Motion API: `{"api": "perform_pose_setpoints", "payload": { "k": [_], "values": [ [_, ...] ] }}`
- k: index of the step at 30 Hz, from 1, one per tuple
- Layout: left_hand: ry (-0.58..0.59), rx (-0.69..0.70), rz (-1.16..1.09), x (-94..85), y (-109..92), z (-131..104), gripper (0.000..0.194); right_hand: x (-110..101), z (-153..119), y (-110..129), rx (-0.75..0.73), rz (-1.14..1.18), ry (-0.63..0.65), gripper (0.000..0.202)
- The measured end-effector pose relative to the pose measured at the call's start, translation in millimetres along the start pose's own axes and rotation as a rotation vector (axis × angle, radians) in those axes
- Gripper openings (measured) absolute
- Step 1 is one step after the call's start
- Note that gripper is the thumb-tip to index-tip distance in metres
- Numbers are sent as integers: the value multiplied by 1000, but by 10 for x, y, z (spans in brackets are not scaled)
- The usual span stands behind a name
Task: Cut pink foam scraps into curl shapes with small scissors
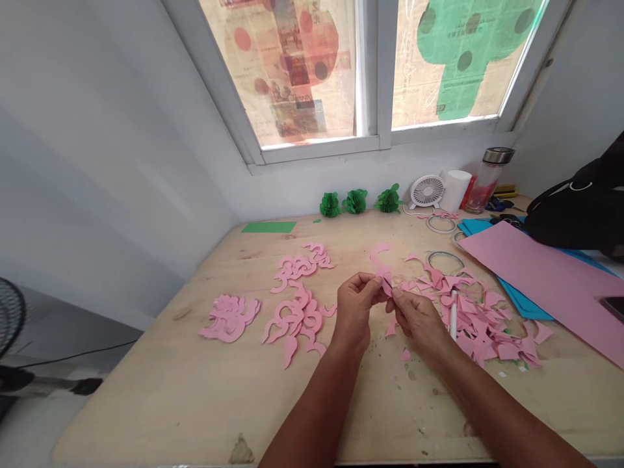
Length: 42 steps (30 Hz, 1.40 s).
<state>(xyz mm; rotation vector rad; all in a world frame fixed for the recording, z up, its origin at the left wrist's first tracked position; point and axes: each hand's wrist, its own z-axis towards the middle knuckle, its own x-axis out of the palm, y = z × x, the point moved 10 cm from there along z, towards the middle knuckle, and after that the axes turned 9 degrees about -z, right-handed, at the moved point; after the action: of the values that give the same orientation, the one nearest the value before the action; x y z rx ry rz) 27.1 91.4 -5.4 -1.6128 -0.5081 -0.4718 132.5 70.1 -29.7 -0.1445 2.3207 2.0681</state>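
Note:
My left hand (355, 309) pinches a curved pink paper cutout (377, 255) in front of me; its curl sticks out beyond the fingertips. Close beside it, my right hand (420, 317) has its fingers closed at the edge of the same paper. A thin dark strip shows between the two hands, perhaps a blade, but most of it is hidden by fingers. Left of my hands lie wavy pink cutouts (302, 312), with more pink cutouts (298, 265) behind them. A neater stack of pink cutouts (233, 316) sits farther left.
Pink paper scraps (492, 325) and a white pen (454, 315) lie at right, near a tape roll (444, 261). Pink sheet (541, 279) overlaps blue sheets (524, 299). Behind stand green paper ornaments (355, 201), a small fan (427, 191) and a glass bottle (487, 182).

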Motion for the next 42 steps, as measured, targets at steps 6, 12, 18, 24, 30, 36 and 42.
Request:
{"api": "perform_pose_setpoints", "payload": {
  "k": [6, 12, 18, 24, 30, 36, 42],
  "values": [
    [6, -14, -40, 34, 26, -13, 18, 13, -3, -8, 16, 42, -4, 45],
    [30, -7, -36, 86, 5, -51, 18, 0, -18, 22, 13, 29, -14, 45],
    [23, -1, -38, 92, -3, -59, 19, 1, -15, 12, -5, 20, -15, 44],
    [31, 1, -42, 107, 1, -66, 19, -10, -4, -31, -20, 13, -45, 44],
    [42, 2, -64, 102, 23, -59, 18, -15, -11, -21, -5, 34, -61, 44],
    [-7, -6, -51, 37, 34, -27, 17, -23, -17, -24, 19, 70, -66, 43],
    [-81, 5, -10, -61, 19, 5, 18, -195, -27, 85, -32, 126, -181, 38]
  ]
}}
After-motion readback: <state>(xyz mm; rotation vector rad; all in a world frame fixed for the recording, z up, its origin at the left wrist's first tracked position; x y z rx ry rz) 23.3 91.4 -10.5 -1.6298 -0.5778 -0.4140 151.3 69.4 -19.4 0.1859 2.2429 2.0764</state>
